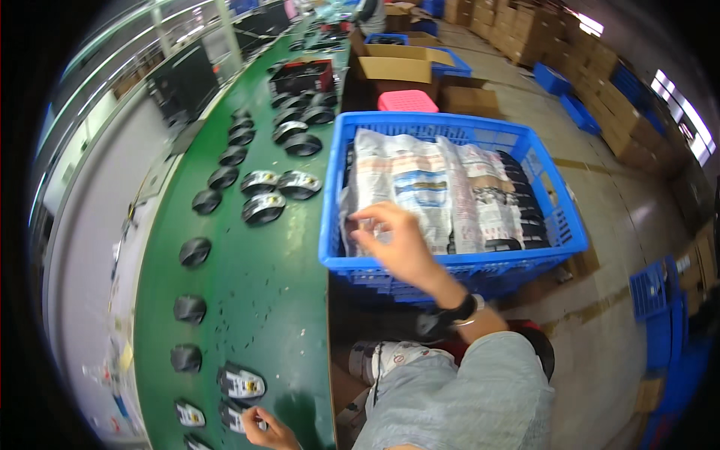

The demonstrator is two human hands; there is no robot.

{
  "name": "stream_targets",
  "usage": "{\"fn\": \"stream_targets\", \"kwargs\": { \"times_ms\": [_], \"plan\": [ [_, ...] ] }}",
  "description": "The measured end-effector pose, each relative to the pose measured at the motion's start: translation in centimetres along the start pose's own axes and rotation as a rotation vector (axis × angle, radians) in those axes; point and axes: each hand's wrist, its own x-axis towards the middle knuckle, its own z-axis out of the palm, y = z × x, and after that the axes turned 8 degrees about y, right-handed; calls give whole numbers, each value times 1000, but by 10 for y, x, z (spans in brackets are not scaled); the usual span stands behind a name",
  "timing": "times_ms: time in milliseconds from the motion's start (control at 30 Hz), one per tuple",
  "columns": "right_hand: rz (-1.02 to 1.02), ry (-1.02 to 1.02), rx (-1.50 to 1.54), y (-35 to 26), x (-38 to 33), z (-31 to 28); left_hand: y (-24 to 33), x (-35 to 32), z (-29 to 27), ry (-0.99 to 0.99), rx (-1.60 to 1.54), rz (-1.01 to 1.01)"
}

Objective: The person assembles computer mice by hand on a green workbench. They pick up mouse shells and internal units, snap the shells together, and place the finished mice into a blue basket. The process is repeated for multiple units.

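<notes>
My right hand point(397, 244) is over the near left part of a blue plastic crate point(450, 260). Its thumb and index finger are bent together at the left edge of a newspaper sheet point(420, 176), which covers rows of black parts. At the lower edge, my left hand point(268, 431) has its fingers curled against the right side of a computer mouse part point(232, 417) with a pale inner side. Just above lies a similar mouse part point(244, 384). Black domed mouse shells point(190, 308) stand in a line along the table's left side.
A long green worktable point(277, 300) runs away from me, with small dark scraps on it. Farther up are three mouse parts point(262, 208), clustered shells and a dark box point(304, 76). Beyond the crate are a pink stool point(407, 100) and cardboard boxes point(394, 66). Blue crates point(649, 291) stand right.
</notes>
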Motion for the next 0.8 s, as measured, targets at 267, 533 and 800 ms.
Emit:
{"fn": "stream_targets", "kwargs": {
  "times_ms": [267,533,800],
  "plan": [
    [613,-158,-1253,166,63,-284,88,23,29,-388,-86,189],
    [716,-72,-1318,303,100,-347,129,51,104,-679,-82,472],
    [592,-90,-1081,339,100,-346,128,54,132,-782,-21,353]
  ]
}}
